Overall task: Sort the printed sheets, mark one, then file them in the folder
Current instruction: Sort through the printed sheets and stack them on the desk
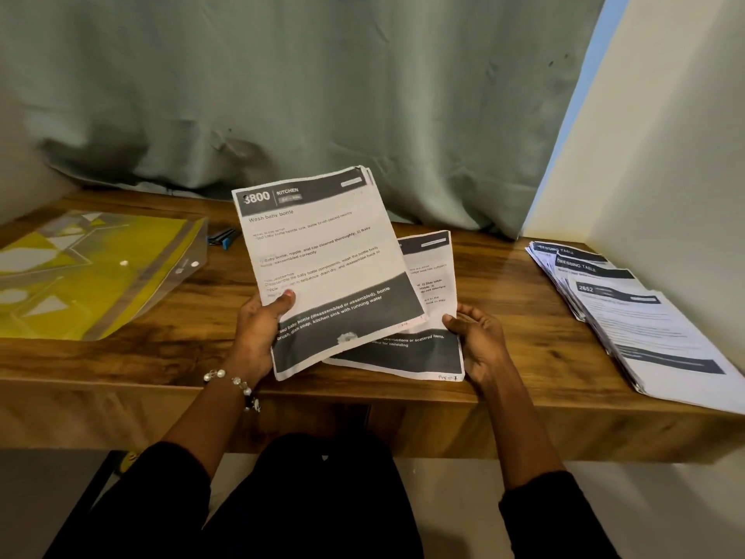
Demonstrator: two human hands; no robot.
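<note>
1. My left hand (262, 328) grips a thin stack (322, 268) of printed paper, thumb on top. The stack tilts up off the desk (193, 316). Its top page says "Wash baby bottle" and has dark bands.
2. My right hand (479, 340) is loosely open, its fingertips touching the right edge of a flat sheet (431, 300) lying partly under the stack.
3. At 3 o'clock, a fanned pile (629, 312) of sheets lies on the desk.
4. At 9 o'clock lies a shiny clear plastic folder (88, 272), yellow inside, with snap buttons.
5. The desk is smooth brown wood. A soft, wrinkly green curtain (322, 82) hangs at 12 o'clock.
</note>
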